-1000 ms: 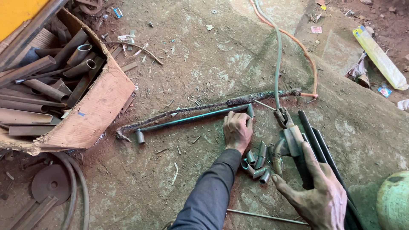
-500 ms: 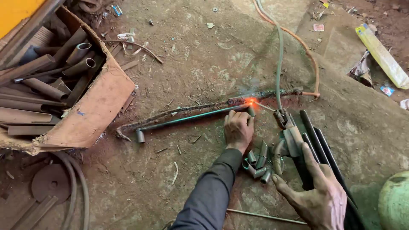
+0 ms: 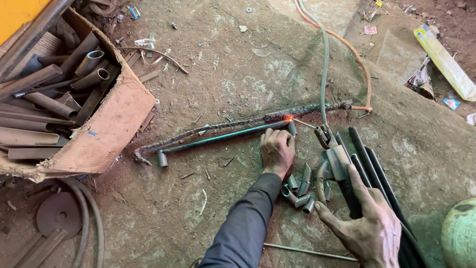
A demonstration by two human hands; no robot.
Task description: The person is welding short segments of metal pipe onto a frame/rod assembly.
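A thin metal tube (image 3: 225,136) with a short pipe piece at each end was seen lying on the dusty concrete floor (image 3: 238,74), just in front of a rough, slag-crusted bar (image 3: 223,125). The right end of the tube was pressed down by the left hand (image 3: 276,150), whose fingers were curled over it and whose dark sleeve (image 3: 243,226) ran back toward the camera. A welding electrode holder (image 3: 333,154) was gripped by the right hand (image 3: 369,228), closed around its black handle, and the electrode tip was held at the tube's right end joint, where a small orange glow (image 3: 287,118) was shown. A green and an orange cable (image 3: 325,59) were trailed away up the floor from the holder. Several short cut pipe pieces (image 3: 300,191) were scattered between the two hands. Long black rods (image 3: 377,168) were laid beside the right hand. A torn cardboard box (image 3: 106,129) filled with pipe offcuts was set well apart at the left.
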